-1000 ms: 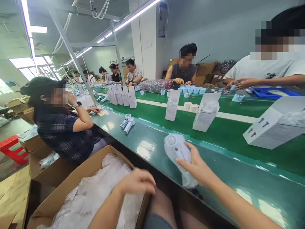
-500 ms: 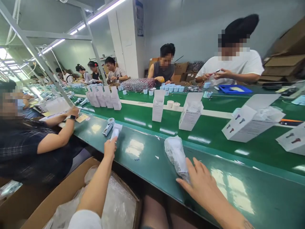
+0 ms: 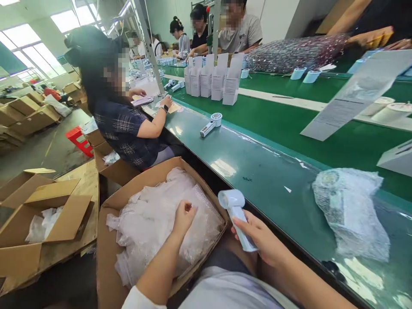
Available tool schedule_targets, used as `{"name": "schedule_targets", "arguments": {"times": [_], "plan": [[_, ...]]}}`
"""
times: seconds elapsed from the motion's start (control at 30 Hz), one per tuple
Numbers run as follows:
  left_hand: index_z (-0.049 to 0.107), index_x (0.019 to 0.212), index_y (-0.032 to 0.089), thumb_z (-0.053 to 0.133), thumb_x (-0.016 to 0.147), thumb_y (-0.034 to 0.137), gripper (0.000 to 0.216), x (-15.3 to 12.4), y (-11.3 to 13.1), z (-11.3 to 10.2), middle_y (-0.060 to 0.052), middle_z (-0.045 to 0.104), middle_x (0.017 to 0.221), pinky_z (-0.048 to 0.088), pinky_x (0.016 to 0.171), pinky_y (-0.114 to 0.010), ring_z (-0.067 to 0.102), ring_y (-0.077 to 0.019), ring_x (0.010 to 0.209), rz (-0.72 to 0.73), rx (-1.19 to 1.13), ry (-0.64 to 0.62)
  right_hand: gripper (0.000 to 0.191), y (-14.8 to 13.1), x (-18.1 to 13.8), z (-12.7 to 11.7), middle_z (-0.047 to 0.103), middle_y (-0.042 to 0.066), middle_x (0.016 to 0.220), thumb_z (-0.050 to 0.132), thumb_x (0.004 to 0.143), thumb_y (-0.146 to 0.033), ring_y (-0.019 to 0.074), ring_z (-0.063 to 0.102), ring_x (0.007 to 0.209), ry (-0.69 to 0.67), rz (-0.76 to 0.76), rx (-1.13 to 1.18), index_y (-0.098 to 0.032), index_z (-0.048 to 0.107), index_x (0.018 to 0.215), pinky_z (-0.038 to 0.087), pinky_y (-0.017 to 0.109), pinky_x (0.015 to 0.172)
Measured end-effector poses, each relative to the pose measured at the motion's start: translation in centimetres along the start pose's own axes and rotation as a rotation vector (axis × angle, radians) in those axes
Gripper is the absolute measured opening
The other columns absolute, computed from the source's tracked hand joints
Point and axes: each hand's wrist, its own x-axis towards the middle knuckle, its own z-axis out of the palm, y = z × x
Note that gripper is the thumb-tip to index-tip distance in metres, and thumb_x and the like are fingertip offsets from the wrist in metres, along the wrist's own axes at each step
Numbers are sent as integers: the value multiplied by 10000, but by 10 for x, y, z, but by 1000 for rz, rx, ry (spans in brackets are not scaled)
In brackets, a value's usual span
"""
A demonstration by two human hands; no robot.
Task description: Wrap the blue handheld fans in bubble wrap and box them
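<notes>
My right hand [image 3: 260, 238] is closed around the handle of a pale blue handheld fan [image 3: 234, 209], held upright over my lap beside the bench edge. My left hand [image 3: 183, 216] reaches down into a cardboard box [image 3: 109, 244] at my left, fingers curled on the clear plastic bags [image 3: 151, 219] that fill it. A fan wrapped in a bubble bag [image 3: 350, 210] lies on the green bench [image 3: 251, 167] to the right, untouched. Another bare fan [image 3: 210, 123] lies farther along the bench.
A seated person in a dark plaid shirt [image 3: 124, 128] works at the bench to my left. White product boxes [image 3: 212, 77] stand on the green conveyor; more workers sit beyond. Open cartons [image 3: 41, 210] and a red stool [image 3: 77, 138] are on the floor at left.
My right hand let go of the bagged fan and now holds a bare fan, one of the pair that lay farther along the bench. My left hand went from that pair into the box. View swung left.
</notes>
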Motion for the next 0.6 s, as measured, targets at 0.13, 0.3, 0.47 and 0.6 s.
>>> {"name": "schedule_targets", "arguments": {"times": [0.13, 0.3, 0.47, 0.6], "plan": [[644, 952, 156, 771, 617, 245, 369, 27, -29, 4, -89, 670, 962, 438, 858, -330, 610, -226, 925, -134, 74, 64, 445, 7, -16, -6, 611, -29, 670, 784, 701, -499, 96, 544, 538, -30, 70, 16, -210, 555, 951, 473, 201, 485], [607, 743, 167, 555, 832, 351, 211, 34, -41, 28, -34, 635, 682, 452, 618, -265, 611, -165, 655, -276, 13, 34, 391, 11, -22, -19, 686, 47, 846, 796, 721, -372, 109, 614, 642, -84, 65, 255, -178, 595, 995, 523, 174, 510], [547, 706, 172, 691, 735, 413, 282, 25, -46, 55, 33, 519, 482, 355, 439, -243, 485, -126, 390, -416, -22, -13, 243, 20, -18, -22, 694, 74, 846, 732, 774, -284, 117, 633, 665, -7, 128, 441, -133, 669, 954, 550, 156, 518], [531, 647, 178, 802, 608, 300, 299, 3, -52, 68, 43, 504, 451, 326, 428, -250, 464, -126, 364, -413, -99, -105, 258, 22, -20, -21, 693, 68, 906, 752, 745, -323, 137, 654, 722, -132, 107, 438, -157, 686, 931, 573, 196, 585]]}}
